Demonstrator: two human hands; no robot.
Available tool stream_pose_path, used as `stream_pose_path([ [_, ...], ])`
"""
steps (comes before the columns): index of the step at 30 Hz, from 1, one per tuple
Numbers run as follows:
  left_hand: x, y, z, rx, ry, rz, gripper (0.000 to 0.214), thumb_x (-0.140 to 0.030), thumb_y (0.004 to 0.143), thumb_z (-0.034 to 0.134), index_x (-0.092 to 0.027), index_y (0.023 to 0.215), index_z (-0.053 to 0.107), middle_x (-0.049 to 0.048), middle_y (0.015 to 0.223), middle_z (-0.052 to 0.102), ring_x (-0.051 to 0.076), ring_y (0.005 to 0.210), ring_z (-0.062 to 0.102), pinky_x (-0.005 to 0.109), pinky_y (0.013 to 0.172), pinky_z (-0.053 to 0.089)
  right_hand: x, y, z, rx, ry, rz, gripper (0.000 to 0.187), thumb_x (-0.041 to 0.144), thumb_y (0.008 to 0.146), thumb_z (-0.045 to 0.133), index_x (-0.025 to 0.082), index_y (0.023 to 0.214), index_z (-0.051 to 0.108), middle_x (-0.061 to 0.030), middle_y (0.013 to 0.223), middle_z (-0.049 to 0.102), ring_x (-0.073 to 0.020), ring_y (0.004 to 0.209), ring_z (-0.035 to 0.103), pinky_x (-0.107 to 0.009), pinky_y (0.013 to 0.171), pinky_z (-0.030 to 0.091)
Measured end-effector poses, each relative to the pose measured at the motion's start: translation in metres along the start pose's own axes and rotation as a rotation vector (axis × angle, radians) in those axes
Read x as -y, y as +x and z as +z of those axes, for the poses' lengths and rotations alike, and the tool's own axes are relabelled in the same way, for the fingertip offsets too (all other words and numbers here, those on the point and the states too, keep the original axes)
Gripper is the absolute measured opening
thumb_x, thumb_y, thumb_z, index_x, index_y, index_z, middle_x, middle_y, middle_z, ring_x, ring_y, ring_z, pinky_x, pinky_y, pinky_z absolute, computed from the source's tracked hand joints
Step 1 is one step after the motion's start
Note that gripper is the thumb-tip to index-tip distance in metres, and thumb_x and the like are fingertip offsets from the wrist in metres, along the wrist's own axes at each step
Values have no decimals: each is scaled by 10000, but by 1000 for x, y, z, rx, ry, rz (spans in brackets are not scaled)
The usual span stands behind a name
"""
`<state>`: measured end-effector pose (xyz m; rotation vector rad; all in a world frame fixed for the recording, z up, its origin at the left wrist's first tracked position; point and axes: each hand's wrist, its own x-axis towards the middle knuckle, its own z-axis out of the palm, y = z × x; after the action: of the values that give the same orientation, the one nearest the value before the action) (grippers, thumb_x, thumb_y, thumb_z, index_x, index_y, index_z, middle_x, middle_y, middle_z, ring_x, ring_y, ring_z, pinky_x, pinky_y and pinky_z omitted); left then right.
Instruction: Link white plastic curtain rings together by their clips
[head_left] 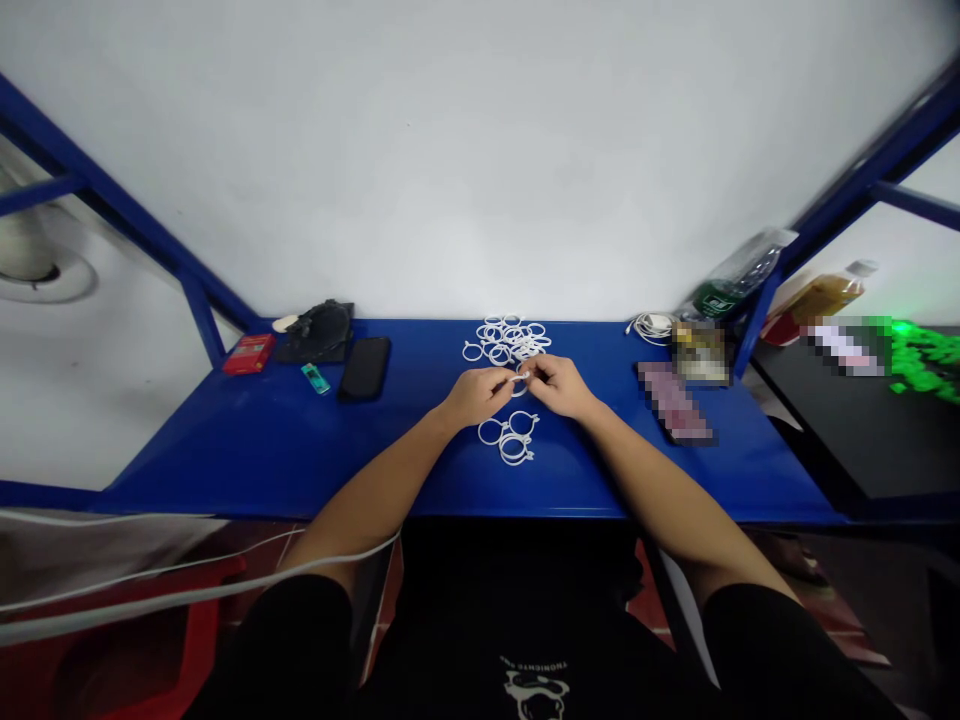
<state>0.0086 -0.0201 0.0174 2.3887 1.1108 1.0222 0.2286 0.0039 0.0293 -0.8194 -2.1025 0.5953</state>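
Observation:
My left hand (474, 393) and my right hand (559, 385) meet over the middle of the blue table (225, 440), fingers pinched together on one white plastic ring (519, 379) held between them. Behind the hands lies a loose pile of white rings (506, 340) near the wall. Just in front of the hands, a small cluster of several white rings (512, 438) rests on the table.
On the left lie a red box (248, 353), a black pouch (319, 330), a teal lighter (316, 378) and a black phone (364, 367). To the right are a coiled white cable (651, 325), a blurred packet, bottles (739, 272) and a blue frame post.

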Motion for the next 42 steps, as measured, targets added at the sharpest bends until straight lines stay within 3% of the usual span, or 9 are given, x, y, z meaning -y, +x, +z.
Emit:
stream_pose_path([
  [7,-3,0,2,13,87,76,201,-237,1001,557,-186,1027,749,37,879,755,144,755,671,252,717,472,-7,1,2,19,158,91,171,164,786,517,195,794,685,8,690,671,-143,622,592,-258,629,452],
  [10,-1,0,-2,-19,67,32,209,-245,991,571,-190,1028,770,37,901,776,138,747,678,248,721,483,-14,1,-3,7,151,84,273,185,824,555,199,1025,739,-25,896,762,-153,672,642,-279,676,511],
  [13,6,1,-8,-16,42,-56,219,-268,987,587,-207,1003,796,20,872,786,135,723,683,251,708,486,-25,0,-13,-31,-61,91,308,226,878,605,207,1153,741,-72,1104,777,-176,747,672,-316,748,541],
  [16,12,1,-11,107,62,-104,236,-305,994,591,-239,1033,814,7,874,791,151,770,703,267,731,500,-40,0,-22,-3,-254,162,221,219,907,604,195,1060,762,-79,1052,789,-203,791,683,-328,775,533],
  [21,13,0,-7,296,143,-88,269,-301,921,701,-243,1168,789,31,1025,767,190,926,718,300,836,536,-55,1,-23,15,-342,267,177,170,878,607,194,983,747,-74,1031,778,-216,850,683,-326,794,523],
  [25,10,0,-4,305,120,-31,279,-286,925,703,-238,1192,773,42,1142,743,190,1017,712,304,913,539,-56,1,-21,68,-386,250,227,115,815,630,194,997,739,-81,1049,737,-224,917,673,-316,810,517],
  [29,8,0,-4,322,68,-21,149,-292,936,690,-230,1006,806,19,1023,760,167,922,718,287,854,536,-53,0,-20,168,-388,226,287,106,824,635,204,1069,748,-66,1022,717,-211,900,666,-306,815,507],
  [33,5,1,-4,296,75,-51,163,-302,925,704,-223,1031,799,16,955,767,170,875,715,295,839,536,-51,0,-20,218,-402,206,307,127,869,631,221,1134,753,-57,1020,729,-208,911,669,-298,820,487],
  [42,14,2,-4,166,111,-169,236,-320,948,693,-224,1152,763,40,1098,755,202,994,716,330,896,556,-45,-1,-18,158,-302,225,53,237,887,663,203,906,699,-19,826,735,-162,707,634,-256,662,425],
])
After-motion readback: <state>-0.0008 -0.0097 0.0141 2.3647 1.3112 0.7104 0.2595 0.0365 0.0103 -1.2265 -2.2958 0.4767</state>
